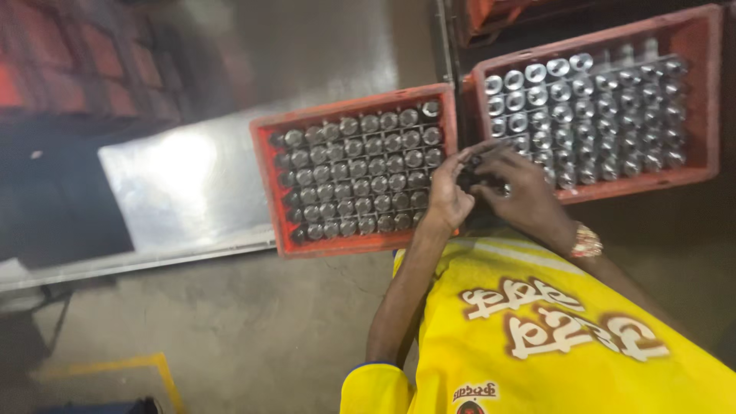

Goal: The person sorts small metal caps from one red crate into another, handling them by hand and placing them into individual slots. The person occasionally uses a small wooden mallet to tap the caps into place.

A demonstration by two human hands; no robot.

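Glass-hard dark bottle (pixel 477 178), likely slippery and fragile, is best gripped by its neck. Left hand (pixel 448 195) and right hand (pixel 521 192) both clasp it between 2 red crates (pixel 268 146).

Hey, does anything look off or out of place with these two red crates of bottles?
Nothing stands out. The left crate and right crate both sit full of capped bottles in even rows. The left hand and right hand meet over a small dark thing, too blurred to identify.

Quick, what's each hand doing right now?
Left hand: fingers curled on a small dark object between the red crates.
Right hand: closed on the same object.
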